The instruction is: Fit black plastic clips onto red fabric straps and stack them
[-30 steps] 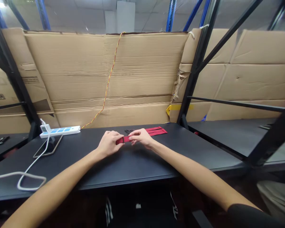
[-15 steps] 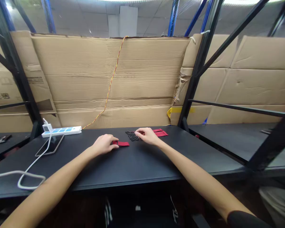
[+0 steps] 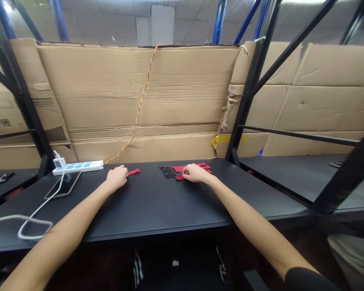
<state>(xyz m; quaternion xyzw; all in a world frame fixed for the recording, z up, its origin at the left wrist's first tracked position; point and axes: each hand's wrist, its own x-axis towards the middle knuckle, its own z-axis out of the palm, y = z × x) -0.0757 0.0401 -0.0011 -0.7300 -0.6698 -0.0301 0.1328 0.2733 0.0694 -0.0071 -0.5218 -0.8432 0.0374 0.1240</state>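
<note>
From my head camera, the left hand (image 3: 117, 178) lies relaxed and empty on the table (image 3: 109, 218), just beside a thin red strip (image 3: 134, 171). The right hand (image 3: 195, 173) rests on more red strips (image 3: 178, 169); I can't tell whether it's pinching them. They look light and limp, so I'd take them by a free end, clear of the small black pieces (image 3: 166, 172).

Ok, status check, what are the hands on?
Left hand at the end of a red strap. Right hand on more red straps, black pieces beside it. Power strip and phone off to the left.
</note>
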